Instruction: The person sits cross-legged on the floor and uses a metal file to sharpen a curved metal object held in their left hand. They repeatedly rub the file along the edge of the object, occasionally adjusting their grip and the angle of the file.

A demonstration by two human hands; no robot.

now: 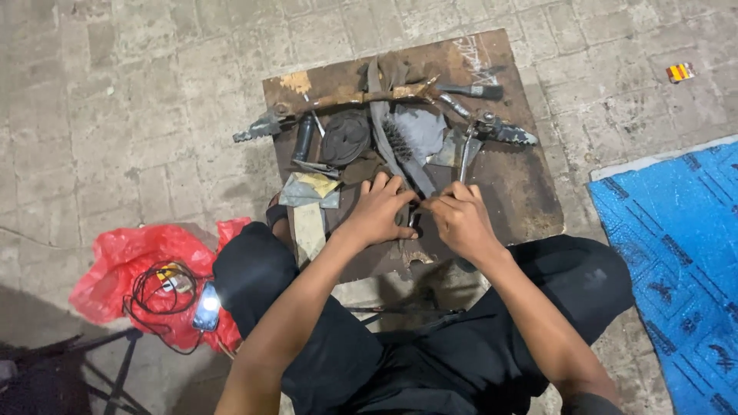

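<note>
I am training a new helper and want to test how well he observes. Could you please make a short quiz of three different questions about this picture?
1. True or false: both hands, the left hand and the right hand, meet over the brown board.
2. Multiple choice: What lies on the paved floor to the person's left? A) a red plastic bag B) a green bucket C) a white box
3. Fill in: To the person's right lies a ____ coloured mat.

Key:
1. True; the fingers close around a small dark part, too hidden to name.
2. A; a black cable rests on it.
3. Blue.
</note>
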